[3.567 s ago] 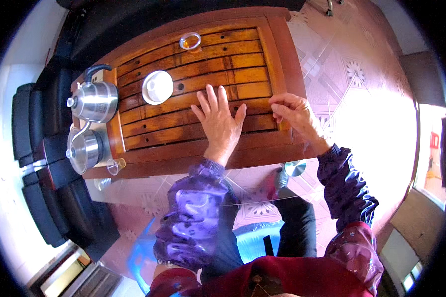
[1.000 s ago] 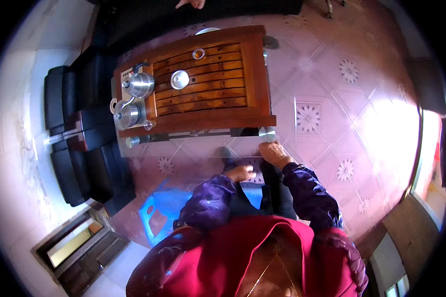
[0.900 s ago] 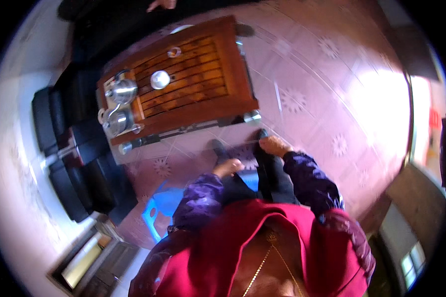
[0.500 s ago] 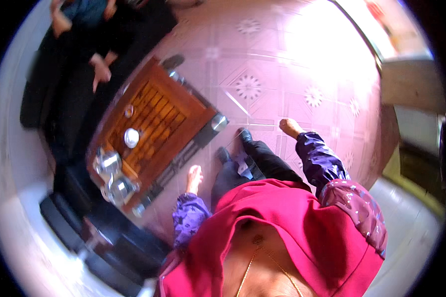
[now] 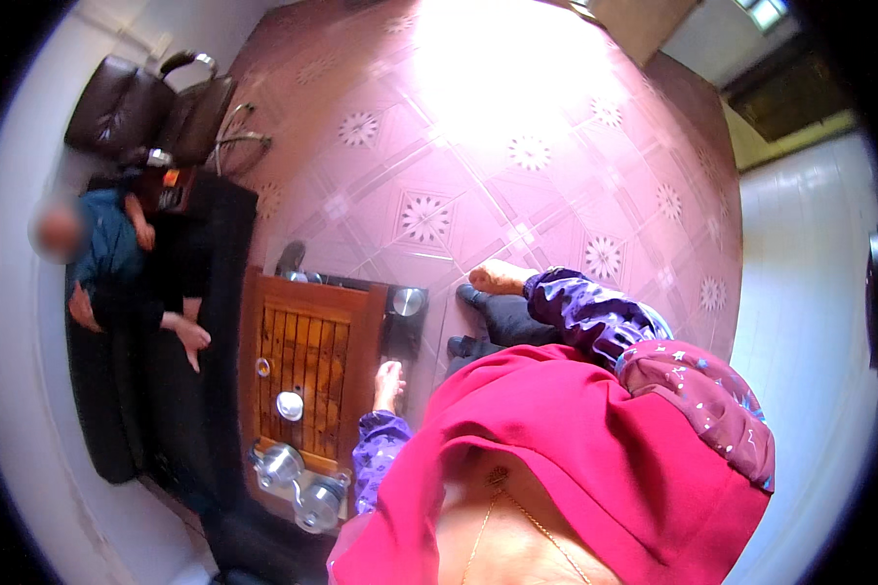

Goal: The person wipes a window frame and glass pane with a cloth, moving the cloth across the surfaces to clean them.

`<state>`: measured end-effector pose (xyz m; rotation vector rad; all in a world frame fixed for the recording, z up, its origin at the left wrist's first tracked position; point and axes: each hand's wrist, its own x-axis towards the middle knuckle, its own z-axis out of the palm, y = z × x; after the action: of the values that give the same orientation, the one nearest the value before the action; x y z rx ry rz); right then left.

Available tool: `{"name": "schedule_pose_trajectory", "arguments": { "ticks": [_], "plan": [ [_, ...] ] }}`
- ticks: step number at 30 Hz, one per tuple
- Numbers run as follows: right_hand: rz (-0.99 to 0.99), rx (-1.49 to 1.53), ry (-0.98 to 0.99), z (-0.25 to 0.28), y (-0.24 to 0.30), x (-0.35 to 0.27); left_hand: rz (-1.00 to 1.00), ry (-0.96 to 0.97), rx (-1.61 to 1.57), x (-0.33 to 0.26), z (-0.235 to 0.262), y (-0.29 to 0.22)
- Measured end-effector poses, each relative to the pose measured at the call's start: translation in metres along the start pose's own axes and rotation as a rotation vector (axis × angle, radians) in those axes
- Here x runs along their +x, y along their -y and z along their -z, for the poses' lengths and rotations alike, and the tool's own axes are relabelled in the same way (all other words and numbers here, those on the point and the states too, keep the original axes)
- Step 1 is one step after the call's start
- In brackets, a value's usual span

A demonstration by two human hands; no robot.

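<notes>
The left hand [image 5: 388, 382] is hanging open, with its fingers straight and loose. It is holding nothing. It is just beside the long edge of the table [image 5: 401, 336], on the side where the person is standing. I cannot tell if it is touching that edge.

The right hand [image 5: 502, 278] is reaching out over the pink floor [image 5: 517, 146], well apart from the table. It looks partly curled, but I cannot tell if it is open or closed. Nothing is showing in it.

The tray [image 5: 307, 336] is lying on the table, near the left hand. It is brown wood with slats. Its long sides are running along the table's long edges, so one long side is facing the person and the other is facing the sofa [image 5: 117, 390]. One short end is pointing at the two kettles [image 5: 299, 483].

The kettles are sitting at that end of the tray. A white cup [image 5: 290, 406] is sitting near the middle. A small glass [image 5: 262, 367] is sitting by the sofa-side edge. A round metal piece [image 5: 407, 300] is lying at the table's far corner.

Another person is sitting on the sofa, with one hand [image 5: 193, 336] by the tray.

I think the person is standing up beside the table, not handling anything. To touch the tray, the left hand would need to go sideways over the table's edge.
</notes>
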<state>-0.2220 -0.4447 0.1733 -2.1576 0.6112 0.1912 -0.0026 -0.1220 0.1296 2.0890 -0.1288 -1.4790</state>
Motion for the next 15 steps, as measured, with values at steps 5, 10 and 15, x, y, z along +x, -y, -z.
{"name": "schedule_pose_trajectory", "arguments": {
  "ticks": [5,10,15],
  "plan": [
    [-0.232,0.055,-0.105,0.032,-0.047,-0.047,0.031,0.11,0.217,0.018,-0.012,-0.023],
    [-0.541,-0.015,-0.026,0.03,-0.145,-0.106,-0.048,0.158,0.166,0.037,-0.032,-0.077],
    [-0.754,0.216,-0.013,0.068,-0.169,-0.08,-0.118,0.112,0.129,0.053,-0.047,-0.111]
  ]
}}
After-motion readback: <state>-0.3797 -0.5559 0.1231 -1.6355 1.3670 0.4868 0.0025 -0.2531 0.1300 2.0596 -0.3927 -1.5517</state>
